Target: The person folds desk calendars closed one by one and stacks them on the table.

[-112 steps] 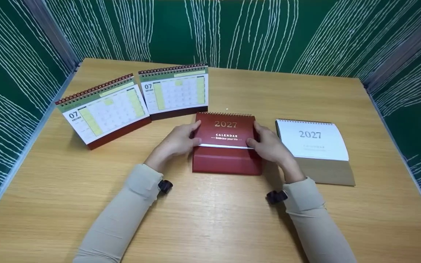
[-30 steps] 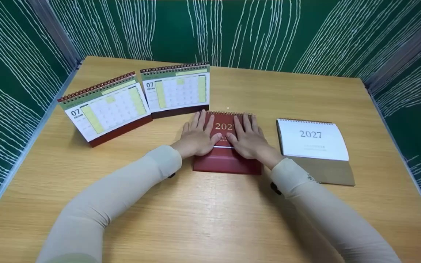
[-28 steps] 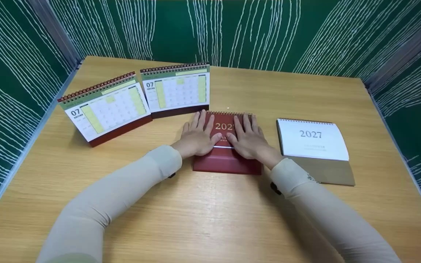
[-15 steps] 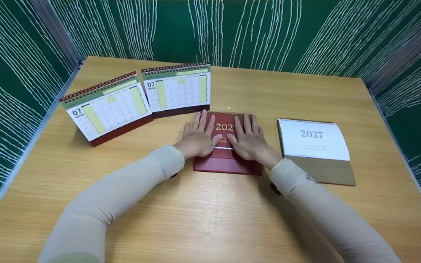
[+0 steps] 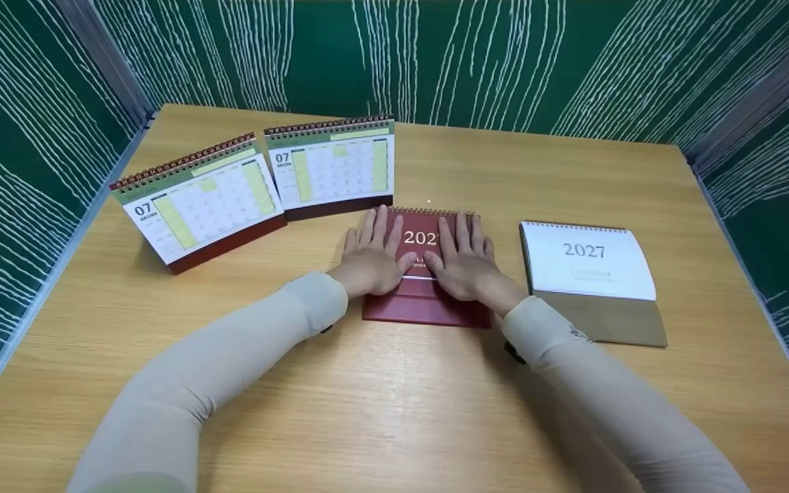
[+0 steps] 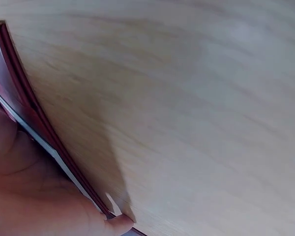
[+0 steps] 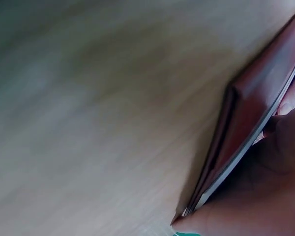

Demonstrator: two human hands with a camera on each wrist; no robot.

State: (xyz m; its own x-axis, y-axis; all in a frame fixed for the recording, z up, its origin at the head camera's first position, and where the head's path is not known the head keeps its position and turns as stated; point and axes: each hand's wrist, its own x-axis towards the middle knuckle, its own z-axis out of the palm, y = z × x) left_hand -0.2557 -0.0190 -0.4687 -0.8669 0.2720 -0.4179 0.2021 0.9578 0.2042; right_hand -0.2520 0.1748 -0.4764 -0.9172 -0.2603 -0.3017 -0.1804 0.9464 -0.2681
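A dark red desk calendar (image 5: 422,309) with gold 2027 lettering and a spiral along its far edge lies folded flat on the table. My left hand (image 5: 372,260) presses on its left half, fingers straight and spread toward the spiral. On the right half my right hand (image 5: 464,263) lies the same way, the two thumbs close together over the lettering. The left wrist view shows the calendar's layered side edge (image 6: 54,132) low against the wood beneath the palm. From the right wrist, the red base (image 7: 250,103) and white page edges appear under the hand.
Two calendars stand as tents at the back left, one (image 5: 203,205) angled and another (image 5: 333,168) beside it, both showing 07 pages. Right of the hands lies a white-covered 2027 calendar (image 5: 586,267) on a brown base. Green white-streaked panels (image 5: 326,55) surround the table (image 5: 394,411).
Earlier both hands gripped the red calendar by its sides; they have since moved onto its cover and flattened out. Over the last second they stay nearly still.
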